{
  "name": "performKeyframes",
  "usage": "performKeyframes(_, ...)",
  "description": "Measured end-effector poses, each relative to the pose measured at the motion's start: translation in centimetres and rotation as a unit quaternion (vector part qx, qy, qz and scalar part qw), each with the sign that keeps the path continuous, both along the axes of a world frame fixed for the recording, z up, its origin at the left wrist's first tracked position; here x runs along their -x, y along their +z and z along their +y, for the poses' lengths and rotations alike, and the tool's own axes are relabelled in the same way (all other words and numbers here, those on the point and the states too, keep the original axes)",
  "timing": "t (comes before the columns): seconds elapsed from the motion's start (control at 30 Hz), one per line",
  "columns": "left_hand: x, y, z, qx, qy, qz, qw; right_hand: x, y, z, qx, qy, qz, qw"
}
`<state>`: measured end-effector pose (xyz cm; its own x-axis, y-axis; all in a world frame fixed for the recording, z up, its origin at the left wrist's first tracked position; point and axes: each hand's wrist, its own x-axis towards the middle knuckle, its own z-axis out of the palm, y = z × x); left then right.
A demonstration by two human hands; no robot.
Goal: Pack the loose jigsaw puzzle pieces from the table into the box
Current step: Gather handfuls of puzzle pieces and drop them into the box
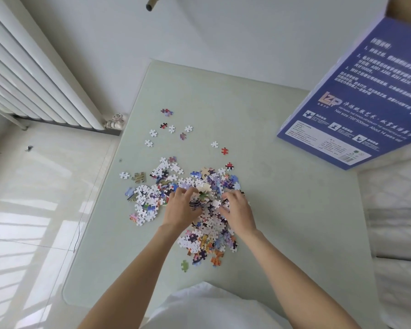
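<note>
— What step is she on?

— Gathering, I'd judge. The left hand (180, 207) and right hand (237, 211) are cupping the heap of puzzle pieces (199, 210) at the middle of the table (294, 210), fingers curling into the pile from either side and clamping a clump between them.

— And the box (356, 103)?

— It's sitting at the table's far right corner, well apart from the pile. Strays (171, 129) are lying toward the far left edge.

— Next?

— Probably lifting the clump tightly and carrying it across without spilling.
</note>
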<state>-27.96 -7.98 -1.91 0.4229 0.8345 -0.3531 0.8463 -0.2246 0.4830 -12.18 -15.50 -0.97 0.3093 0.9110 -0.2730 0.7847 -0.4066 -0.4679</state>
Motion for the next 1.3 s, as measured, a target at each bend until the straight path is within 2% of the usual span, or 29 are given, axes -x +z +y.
performKeyframes(0.13,0.2,0.6,0.3,-0.011,-0.004,-0.014,1.0,0.5,-0.3,-0.5,0.033,0.016,-0.017,0.999)
performKeyframes(0.33,0.1,1.9,1.2,-0.03,0.0,-0.019,0.999,0.7,0.9,-0.2,0.023,-0.043,0.043,0.998)
performKeyframes(0.7,1.0,2.7,0.7,-0.068,0.049,-0.149,0.985,-0.8,2.4,-0.7,-0.046,-0.061,0.089,0.993)
performKeyframes(0.97,0.4,2.8,-0.1,-0.006,0.066,-0.122,0.99,-1.8,3.3,-1.7,-0.052,-0.096,0.132,0.985)
performKeyframes(1.1,-1.4,3.9,-0.5,-0.007,0.045,-0.142,0.989,-3.1,4.8,-2.7,-0.057,-0.088,0.14,0.985)
performKeyframes(1.2,-3.0,4.8,-0.5,-0.042,0.019,-0.138,0.989,-4.9,6.6,-3.3,-0.065,-0.07,0.148,0.984)
performKeyframes(1.3,-5.5,7.0,-0.5,-0.072,0.018,-0.181,0.981,-7.9,10.4,-3.6,-0.089,-0.051,0.149,0.984)
